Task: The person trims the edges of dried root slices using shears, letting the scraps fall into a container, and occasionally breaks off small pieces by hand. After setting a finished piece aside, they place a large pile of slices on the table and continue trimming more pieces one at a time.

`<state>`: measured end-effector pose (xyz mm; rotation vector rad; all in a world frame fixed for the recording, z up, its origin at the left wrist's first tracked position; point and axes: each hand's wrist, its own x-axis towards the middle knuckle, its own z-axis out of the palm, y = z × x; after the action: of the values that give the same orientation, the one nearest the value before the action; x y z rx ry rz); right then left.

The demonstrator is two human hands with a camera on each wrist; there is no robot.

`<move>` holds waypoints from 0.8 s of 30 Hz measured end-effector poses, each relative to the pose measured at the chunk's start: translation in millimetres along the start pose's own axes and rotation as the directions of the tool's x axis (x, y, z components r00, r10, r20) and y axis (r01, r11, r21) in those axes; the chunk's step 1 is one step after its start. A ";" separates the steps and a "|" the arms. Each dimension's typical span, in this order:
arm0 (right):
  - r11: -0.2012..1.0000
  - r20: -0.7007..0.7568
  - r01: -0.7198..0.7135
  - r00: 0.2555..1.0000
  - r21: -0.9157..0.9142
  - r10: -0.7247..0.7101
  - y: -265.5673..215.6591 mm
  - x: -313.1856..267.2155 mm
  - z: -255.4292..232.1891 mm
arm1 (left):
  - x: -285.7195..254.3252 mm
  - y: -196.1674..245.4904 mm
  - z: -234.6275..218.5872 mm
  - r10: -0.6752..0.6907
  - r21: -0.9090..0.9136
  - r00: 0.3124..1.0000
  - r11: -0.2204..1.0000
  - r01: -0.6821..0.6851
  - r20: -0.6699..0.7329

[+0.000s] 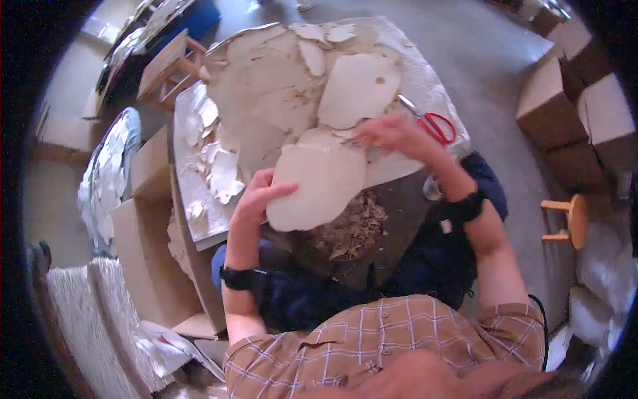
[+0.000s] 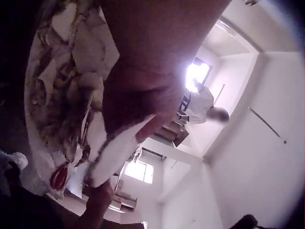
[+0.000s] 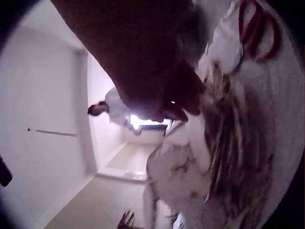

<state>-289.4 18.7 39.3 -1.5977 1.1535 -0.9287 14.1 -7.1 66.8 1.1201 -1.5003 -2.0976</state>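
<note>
Behind wrist views, white-clad person [image 2: 202,107]

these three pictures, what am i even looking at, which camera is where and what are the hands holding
No machine here: a person works with two bare hands and wears three cameras. The wide picture comes from a camera on the head, looking down. The two dark, tilted pictures come from cameras on the wrists, so the arm fills much of each.

In the head view, the left hand grips the edge of a large pale, flat, irregular sheet, which looks like dried pulp or bark. The right hand touches its far edge; whether it pinches the sheet I cannot tell.

More pale sheets and torn pieces cover the low white table. Red-handled scissors lie beside the right hand. A heap of brown scraps lies below the held sheet.
</note>
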 end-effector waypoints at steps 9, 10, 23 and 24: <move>0.346 -0.502 -0.490 0.863 -0.800 0.060 102.1 -44.2 -49.2 | 8.0 -27.4 -17.1 0.349 -0.387 0.849 0.775 -0.500 -0.397; 0.356 -0.492 -0.478 0.869 -0.803 0.056 101.1 -45.1 -46.3 | 6.9 -27.7 -22.5 0.350 -0.452 0.861 0.742 -0.495 -0.369; 0.868 -0.631 -0.312 0.776 -0.388 -0.003 49.8 -58.8 -48.7 | 14.7 -39.4 -25.8 0.220 -0.677 0.890 0.584 -0.448 -0.399; 0.991 -0.614 -0.130 0.786 -0.045 0.075 46.5 -52.2 -31.9 | 14.5 -39.1 -20.4 0.218 -0.677 0.892 0.587 -0.443 -0.395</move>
<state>-345.4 54.9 1.0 -1.3034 1.7270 -1.3984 26.9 -14.4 22.8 0.6703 -0.5056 -1.8756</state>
